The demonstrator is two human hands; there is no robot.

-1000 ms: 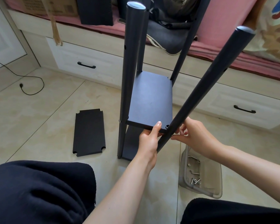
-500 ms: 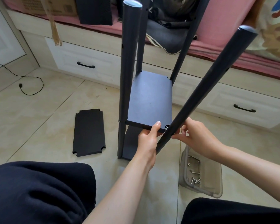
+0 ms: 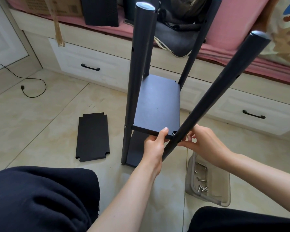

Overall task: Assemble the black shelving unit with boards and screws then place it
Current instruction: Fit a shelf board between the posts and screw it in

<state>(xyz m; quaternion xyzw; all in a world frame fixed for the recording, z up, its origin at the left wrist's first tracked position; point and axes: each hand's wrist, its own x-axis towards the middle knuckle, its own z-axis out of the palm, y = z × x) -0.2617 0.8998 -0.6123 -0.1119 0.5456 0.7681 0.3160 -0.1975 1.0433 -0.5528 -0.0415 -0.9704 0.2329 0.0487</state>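
The shelving unit (image 3: 151, 91) stands partly built on the tiled floor (image 3: 40, 114), directly in front of us and close to the drawer fronts (image 3: 94, 67) of the bed base behind it. Three poles are upright; the fourth pole (image 3: 221, 91) leans out toward our right and meets the middle shelf board (image 3: 157, 104) only at its near right corner.

We judge the step in hand to be fastening this fourth pole to that corner. Our left hand (image 3: 153, 148) grips the near edge of the board, thumb on top and the other fingers hidden beneath. Our right hand (image 3: 203, 144) sits at the outer side of the pole at the joint, its fingertips drawn together as if pinching a screw; we cannot see the screw itself.

The next move calls for holding the board's corner notch tight against the pole so the holes line up, then driving the screw home.

A loose board (image 3: 92, 137) lies flat on the floor to the left, well apart from the unit. The clear tray (image 3: 224, 195) of screws (image 3: 202, 188) sits just beside our right forearm. Open floor lies to the left; our knees bound the near side.
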